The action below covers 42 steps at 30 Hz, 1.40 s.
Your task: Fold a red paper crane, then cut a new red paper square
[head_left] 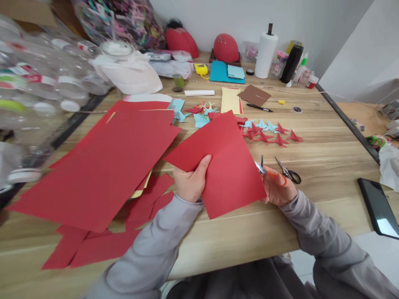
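Note:
A square-looking sheet of red paper (230,166) is held above the table by my left hand (191,180), its thumb on top and the fingers beneath. At the sheet's right corner, my right hand (279,187) has its fingers in the orange handles of a pair of scissors (261,167). Their blades are spread apart beside the paper's right edge. A second pair of scissors with black handles (289,172) lies on the table just beyond my right hand. To the left rests a stack of large red sheets (102,170), with red offcuts (96,249) near it.
Several folded red and blue paper birds (268,133) lie past the sheet. Behind them are a black pen (259,108), brown paper (254,95) and a white roll (266,54). Plastic bottles (40,79) crowd the left; a phone (378,207) lies at the right edge.

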Motion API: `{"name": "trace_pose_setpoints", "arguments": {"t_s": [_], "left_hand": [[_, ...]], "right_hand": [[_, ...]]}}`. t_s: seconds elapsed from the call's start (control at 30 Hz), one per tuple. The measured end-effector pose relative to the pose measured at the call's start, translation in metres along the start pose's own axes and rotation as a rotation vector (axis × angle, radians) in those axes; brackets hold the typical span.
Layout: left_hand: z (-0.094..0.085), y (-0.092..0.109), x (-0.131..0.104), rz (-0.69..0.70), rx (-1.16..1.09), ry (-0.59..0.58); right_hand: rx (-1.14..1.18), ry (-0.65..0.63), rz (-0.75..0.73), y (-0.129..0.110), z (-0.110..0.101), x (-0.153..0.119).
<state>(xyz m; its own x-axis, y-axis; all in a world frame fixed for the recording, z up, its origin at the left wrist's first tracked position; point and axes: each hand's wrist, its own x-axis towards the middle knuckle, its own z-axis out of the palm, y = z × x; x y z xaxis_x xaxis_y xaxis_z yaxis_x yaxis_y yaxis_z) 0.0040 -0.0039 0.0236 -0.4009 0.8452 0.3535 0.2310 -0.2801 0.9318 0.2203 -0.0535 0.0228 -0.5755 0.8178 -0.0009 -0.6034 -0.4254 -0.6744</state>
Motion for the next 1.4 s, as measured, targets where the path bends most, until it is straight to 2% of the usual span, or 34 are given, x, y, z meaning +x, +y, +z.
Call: {"name": "trace_pose_setpoints", "arguments": {"t_s": [0.13, 0.3, 0.53, 0.67, 0.9, 1.07, 1.4], "left_hand": [[0.0, -0.007, -0.001, -0.068, -0.039, -0.029], [0.0, -0.001, -0.002, -0.179, -0.043, -0.061], [0.0, 0.002, -0.003, -0.181, -0.074, -0.089], [-0.001, 0.001, -0.002, -0.149, -0.092, -0.095], [-0.003, -0.002, -0.003, -0.169, -0.116, -0.168], [-0.003, -0.005, -0.003, -0.173, -0.104, -0.166], [-0.001, 0.002, -0.002, -0.099, -0.099, -0.118]], "right_hand": [[0.025, -0.02, 0.055, -0.003, 0.001, -0.001], [0.002, -0.024, 0.066, -0.003, -0.003, -0.001], [-0.106, 0.037, 0.079, -0.001, -0.002, -0.003], [-0.132, 0.029, 0.143, -0.003, 0.005, -0.004], [-0.114, -0.009, 0.118, -0.006, 0.003, -0.005], [-0.191, 0.088, 0.113, -0.002, -0.001, -0.006], [-0.089, 0.139, -0.044, 0.005, 0.0, -0.005]]}}
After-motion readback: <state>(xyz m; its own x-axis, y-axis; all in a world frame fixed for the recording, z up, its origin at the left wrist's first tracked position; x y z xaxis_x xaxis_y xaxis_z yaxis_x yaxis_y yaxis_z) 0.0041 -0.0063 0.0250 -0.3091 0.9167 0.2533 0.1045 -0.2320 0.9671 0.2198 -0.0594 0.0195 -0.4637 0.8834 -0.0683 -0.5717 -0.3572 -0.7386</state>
